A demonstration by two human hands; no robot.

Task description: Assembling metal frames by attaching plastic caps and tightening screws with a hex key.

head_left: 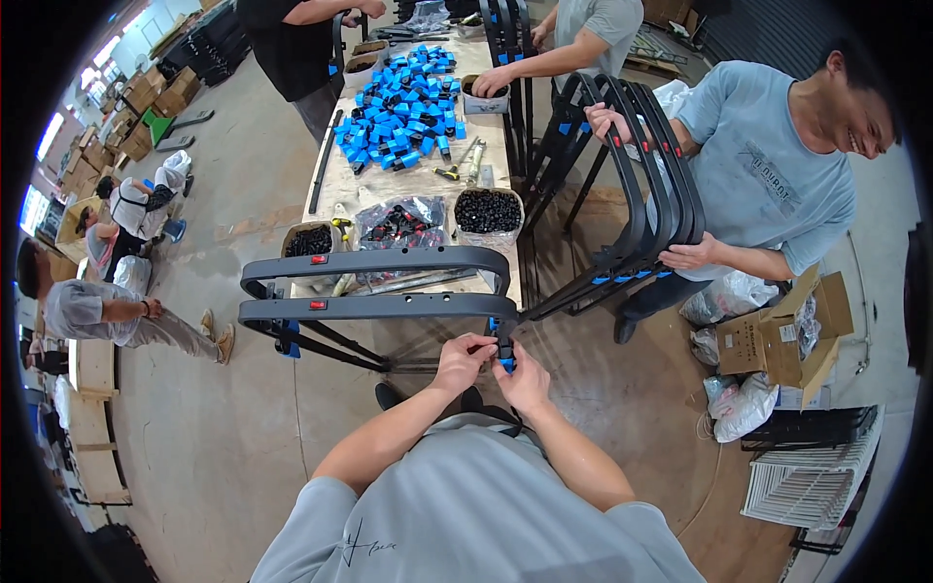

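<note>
Blue plastic clip (506,363) pinched on curved black frame (374,307) by both hands: left hand (465,358), right hand (526,379).

Near frames (374,284): dark grey with red tabs (318,305). Clip (506,363) at the hands: blue. Far table (408,199): tan, carrying a blue parts pile (403,107). Right box (777,340): brown cardboard. Floor (224,428): plain grey-brown.

open brown carton (777,340) right, white bags (743,403)
</note>
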